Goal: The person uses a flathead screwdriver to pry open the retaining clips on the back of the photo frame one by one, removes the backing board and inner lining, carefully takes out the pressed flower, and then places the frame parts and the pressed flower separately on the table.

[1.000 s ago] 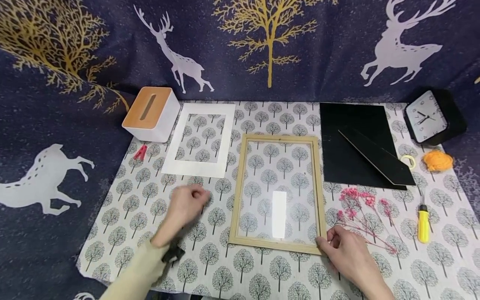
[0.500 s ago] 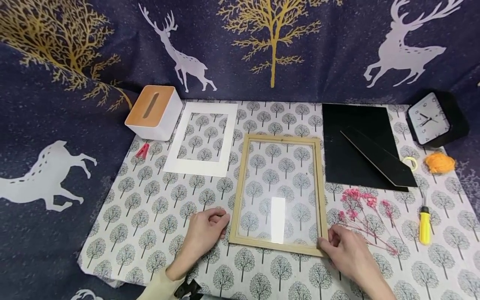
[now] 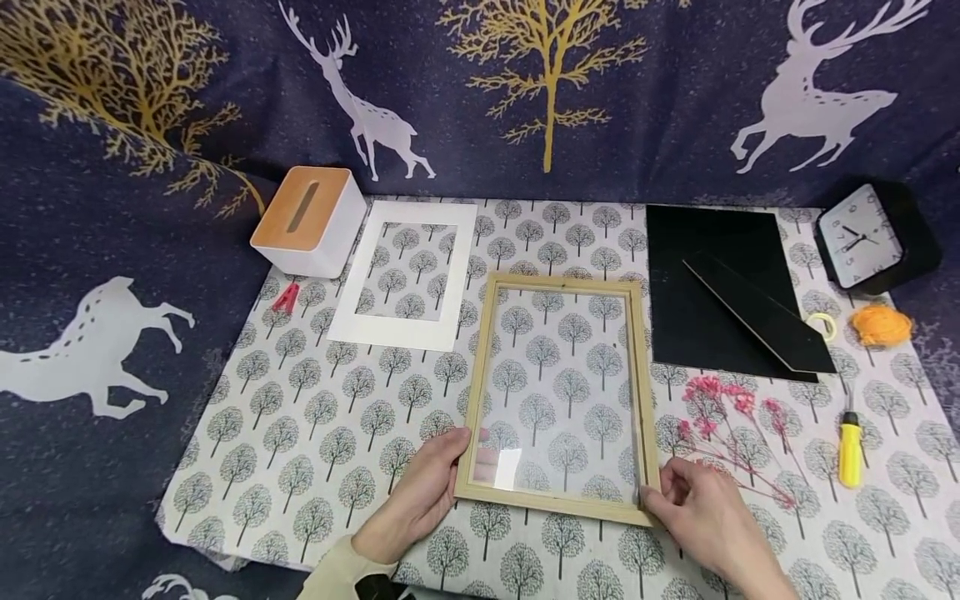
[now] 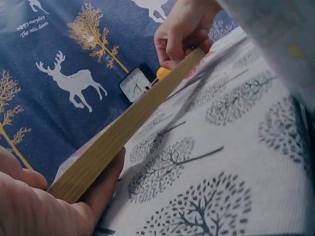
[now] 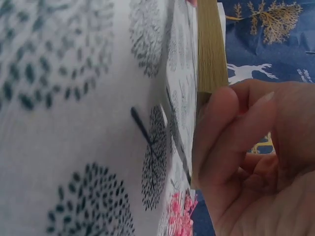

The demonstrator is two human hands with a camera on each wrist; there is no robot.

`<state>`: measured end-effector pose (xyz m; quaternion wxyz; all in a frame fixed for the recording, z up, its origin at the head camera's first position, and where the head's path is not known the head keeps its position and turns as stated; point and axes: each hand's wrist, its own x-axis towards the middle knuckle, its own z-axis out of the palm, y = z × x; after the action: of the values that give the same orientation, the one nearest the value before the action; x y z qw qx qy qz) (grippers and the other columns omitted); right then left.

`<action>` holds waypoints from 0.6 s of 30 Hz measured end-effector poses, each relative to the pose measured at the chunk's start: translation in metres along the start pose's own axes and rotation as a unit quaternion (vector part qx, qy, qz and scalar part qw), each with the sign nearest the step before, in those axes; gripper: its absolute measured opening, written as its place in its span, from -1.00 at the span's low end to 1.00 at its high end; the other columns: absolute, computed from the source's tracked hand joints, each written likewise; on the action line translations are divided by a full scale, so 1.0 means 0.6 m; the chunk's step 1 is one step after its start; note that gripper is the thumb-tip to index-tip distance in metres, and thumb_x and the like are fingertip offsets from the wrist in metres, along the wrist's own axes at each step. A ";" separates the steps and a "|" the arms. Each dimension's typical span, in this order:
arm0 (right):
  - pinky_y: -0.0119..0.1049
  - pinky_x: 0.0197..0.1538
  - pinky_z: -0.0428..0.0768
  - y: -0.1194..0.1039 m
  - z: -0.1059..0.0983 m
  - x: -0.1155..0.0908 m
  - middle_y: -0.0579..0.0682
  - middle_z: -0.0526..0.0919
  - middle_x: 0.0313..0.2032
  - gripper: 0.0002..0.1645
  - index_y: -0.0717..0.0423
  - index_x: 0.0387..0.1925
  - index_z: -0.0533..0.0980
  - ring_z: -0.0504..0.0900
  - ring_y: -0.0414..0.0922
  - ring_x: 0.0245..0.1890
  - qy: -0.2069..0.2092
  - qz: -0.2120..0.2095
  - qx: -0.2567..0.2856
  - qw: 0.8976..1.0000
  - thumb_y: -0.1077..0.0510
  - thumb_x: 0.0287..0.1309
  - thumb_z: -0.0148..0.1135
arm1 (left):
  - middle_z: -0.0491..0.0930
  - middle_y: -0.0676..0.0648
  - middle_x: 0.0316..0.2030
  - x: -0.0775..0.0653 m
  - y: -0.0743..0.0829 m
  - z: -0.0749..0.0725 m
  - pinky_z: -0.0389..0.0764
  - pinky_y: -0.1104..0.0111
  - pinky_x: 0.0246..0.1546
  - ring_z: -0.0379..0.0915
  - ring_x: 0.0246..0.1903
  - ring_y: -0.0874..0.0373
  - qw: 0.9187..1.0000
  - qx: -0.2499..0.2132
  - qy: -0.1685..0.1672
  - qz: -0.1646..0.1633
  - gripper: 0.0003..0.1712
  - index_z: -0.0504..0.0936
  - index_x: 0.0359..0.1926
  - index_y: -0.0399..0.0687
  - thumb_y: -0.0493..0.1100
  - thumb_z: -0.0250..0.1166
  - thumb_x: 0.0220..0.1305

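A wooden picture frame (image 3: 555, 506) with a clear pane (image 3: 555, 392) is held between both hands, its near edge raised off the cloth. My left hand (image 3: 426, 487) grips the lower left corner, thumb above and fingers under, seen through the pane. In the left wrist view the frame's side (image 4: 118, 135) lies between thumb and fingers. My right hand (image 3: 705, 517) pinches the lower right corner. The right wrist view shows the right hand's fingers (image 5: 236, 142) bent at the wooden edge (image 5: 211, 54).
A white mat (image 3: 390, 333), a tissue box (image 3: 303, 212) and a red letter A (image 3: 286, 298) lie left. To the right are black boards (image 3: 712, 317), pink dried flowers (image 3: 705, 387), a yellow-handled tool (image 3: 850, 454), tape (image 3: 825, 325), orange twine (image 3: 881, 325) and a clock (image 3: 873, 237).
My left hand has come down and right to the frame and taken its lower left corner. The near edge has lifted. My right hand has kept its hold on the lower right corner.
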<state>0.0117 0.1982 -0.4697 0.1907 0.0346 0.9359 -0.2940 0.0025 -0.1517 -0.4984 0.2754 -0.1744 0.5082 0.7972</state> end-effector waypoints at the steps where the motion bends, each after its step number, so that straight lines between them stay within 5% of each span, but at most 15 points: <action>1: -0.45 -0.45 0.27 0.002 -0.001 -0.001 -0.16 0.50 -0.57 -0.62 -0.06 -0.46 0.50 0.33 -0.28 -0.55 -0.002 0.003 0.002 1.000 -0.05 0.31 0.52 | 0.73 -0.16 0.04 0.001 0.000 0.001 0.85 0.19 0.26 0.83 -0.02 0.15 1.000 -0.004 0.001 -0.002 -0.39 0.24 0.51 -0.49 -0.04 -0.12 0.80; 7: -0.45 -0.49 0.43 0.004 -0.006 -0.019 -0.14 0.62 -0.54 -0.65 0.01 -0.31 0.65 0.46 -0.28 -0.57 0.006 0.061 0.064 0.996 -0.15 0.44 0.43 | 0.82 -0.08 -0.21 0.004 0.006 0.005 0.92 0.14 0.12 0.87 -0.28 0.13 0.998 -0.054 -0.011 -0.025 -0.47 0.25 0.45 -0.39 -0.03 -0.11 0.80; 18: -0.40 -0.54 0.45 -0.016 0.007 -0.034 -0.12 0.68 -0.60 -0.63 0.02 -0.12 0.74 0.59 -0.20 -0.61 -0.014 0.142 0.100 0.985 -0.19 0.47 0.38 | 0.77 -0.09 -0.19 -0.001 0.011 0.014 0.93 0.24 0.10 0.83 -0.26 0.15 0.994 -0.093 -0.031 -0.047 -0.51 0.21 0.41 -0.38 -0.04 -0.12 0.80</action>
<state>0.0302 0.1885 -0.4601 0.2395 0.1817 0.8845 -0.3568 -0.0011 -0.1467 -0.4896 0.3102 -0.1984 0.4145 0.8323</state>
